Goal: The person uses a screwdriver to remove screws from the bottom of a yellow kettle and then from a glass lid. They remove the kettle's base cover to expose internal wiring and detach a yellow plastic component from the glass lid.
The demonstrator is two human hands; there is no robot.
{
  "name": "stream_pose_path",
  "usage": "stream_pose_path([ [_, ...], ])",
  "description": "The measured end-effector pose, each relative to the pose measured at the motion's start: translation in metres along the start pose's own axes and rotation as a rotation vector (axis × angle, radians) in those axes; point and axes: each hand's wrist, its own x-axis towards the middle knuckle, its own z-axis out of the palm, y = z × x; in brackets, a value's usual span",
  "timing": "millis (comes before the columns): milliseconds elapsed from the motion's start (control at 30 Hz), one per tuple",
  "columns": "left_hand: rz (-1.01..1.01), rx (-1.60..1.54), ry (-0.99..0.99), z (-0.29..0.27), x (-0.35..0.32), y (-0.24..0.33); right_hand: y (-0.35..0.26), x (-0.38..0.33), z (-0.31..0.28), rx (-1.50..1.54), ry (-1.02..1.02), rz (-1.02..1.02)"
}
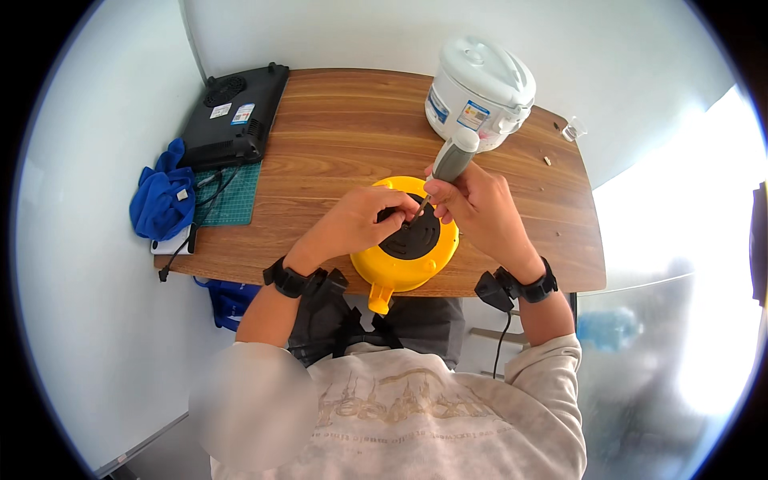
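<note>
tabletop (344, 128) leaves a lane between black appliance (214, 138) and white rice cooker (480, 84)
beyond the right hand (482, 206), the cooker bars the way.

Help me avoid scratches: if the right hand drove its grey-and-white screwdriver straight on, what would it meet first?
Screwdriver leading, the right hand would likely meet the black disc on the round yellow casing; whether the tip touches is unclear.

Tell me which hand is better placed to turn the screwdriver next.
Likely the right hand: it grips the screwdriver by its handle. The left hand is down near the tip, over the black disc on the yellow round housing.
</note>
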Motion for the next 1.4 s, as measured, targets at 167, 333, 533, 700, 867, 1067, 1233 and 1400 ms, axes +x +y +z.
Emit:
stream_pose_path([
  [167,-0.101,-0.088,0.042,0.003,-0.002,0.000,0.004,0.001,0.001,-0.037,-0.009,-0.029],
  [333,-0.070,-0.085,0.045,0.003,-0.002,-0.004,0.004,0.001,0.002,-0.084,-0.021,-0.034],
  [533,-0.086,-0.004,0.032,0.002,-0.002,0.000,0.004,0.002,0.002,-0.061,0.009,-0.002],
  [700,-0.087,-0.023,0.023,0.002,-0.002,-0.001,0.001,0.003,0.005,-0.115,0.001,-0.076],
  [867,-0.068,0.008,0.006,0.000,0.000,0.003,0.000,0.002,0.002,-0.087,0.010,-0.011],
  [1067,-0.108,-0.040,0.032,0.004,-0.001,0.000,-0.004,0.003,0.003,-0.086,-0.004,0.004],
  [1233,-0.073,-0.058,0.005,0.005,0.002,-0.003,-0.021,0.001,-0.007,-0.291,0.062,-0.116],
  [1400,-0.028,0.041,0.049,0.007,0.001,0.000,-0.039,0.001,-0.015,-0.249,0.279,-0.277],
])
